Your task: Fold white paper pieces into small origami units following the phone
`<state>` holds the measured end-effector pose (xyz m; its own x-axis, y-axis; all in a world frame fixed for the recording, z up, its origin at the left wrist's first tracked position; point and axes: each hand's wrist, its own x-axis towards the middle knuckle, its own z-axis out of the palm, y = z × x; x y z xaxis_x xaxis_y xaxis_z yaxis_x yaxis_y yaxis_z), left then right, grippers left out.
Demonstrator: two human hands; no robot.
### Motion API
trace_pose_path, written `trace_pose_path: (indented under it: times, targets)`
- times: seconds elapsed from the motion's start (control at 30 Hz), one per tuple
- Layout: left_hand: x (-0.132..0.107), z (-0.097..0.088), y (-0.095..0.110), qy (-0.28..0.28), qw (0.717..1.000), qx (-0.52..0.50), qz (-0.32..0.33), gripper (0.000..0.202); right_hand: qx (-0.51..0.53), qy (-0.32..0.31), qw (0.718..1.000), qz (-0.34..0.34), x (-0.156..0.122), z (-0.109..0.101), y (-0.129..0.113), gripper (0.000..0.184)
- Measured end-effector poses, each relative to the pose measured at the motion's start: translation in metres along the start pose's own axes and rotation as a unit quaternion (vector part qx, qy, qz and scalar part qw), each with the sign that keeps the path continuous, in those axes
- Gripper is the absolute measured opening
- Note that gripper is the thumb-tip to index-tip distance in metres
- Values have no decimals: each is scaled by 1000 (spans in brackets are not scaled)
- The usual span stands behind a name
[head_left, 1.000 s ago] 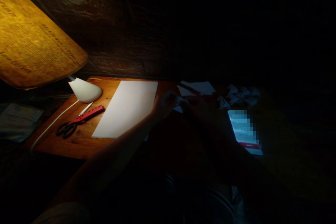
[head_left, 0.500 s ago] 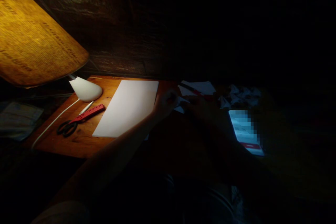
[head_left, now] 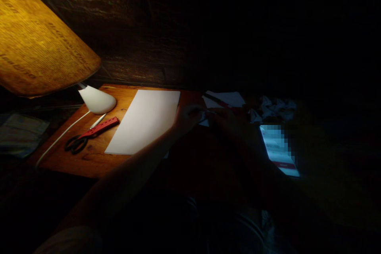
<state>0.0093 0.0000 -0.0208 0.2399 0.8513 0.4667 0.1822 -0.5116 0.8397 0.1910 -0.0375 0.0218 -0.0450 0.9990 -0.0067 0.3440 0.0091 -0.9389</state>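
Near the middle of the table, my left hand (head_left: 187, 117) and my right hand (head_left: 224, 120) come close together in deep shadow. Between them is a small folded piece of white paper (head_left: 204, 122), pinched by the fingers of both. Most finger detail is lost in the dark. A stack of white paper sheets (head_left: 145, 121) lies beside my left forearm, lit by the lamp. Beyond my hands, more white paper (head_left: 230, 99) lies with a dark and red long object (head_left: 218, 100) across it, its kind unclear.
At left stand a lamp with a yellow shade (head_left: 44, 43) and white base (head_left: 97, 101), its cord trailing forward. Scissors with a red cover (head_left: 102, 126) and a white pen (head_left: 98, 120) lie nearby. At right are crumpled or folded white papers (head_left: 275, 108) and a lit screen (head_left: 278, 149).
My hands have drawn closer together around the small paper, and less of it shows. The right hand has shifted slightly left. Other things stay in place.
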Motion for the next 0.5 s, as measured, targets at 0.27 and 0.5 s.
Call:
trace_pose_path:
  times: [0.27,0.5]
  targets:
    - [-1,-3,2,-3,1000,2,-1,18,21,-12,999,24,-6,0,-12,13]
    - [2,-5,10,10,1000,-17,3,17,-10,-32,999,26,-3,0,-5,15]
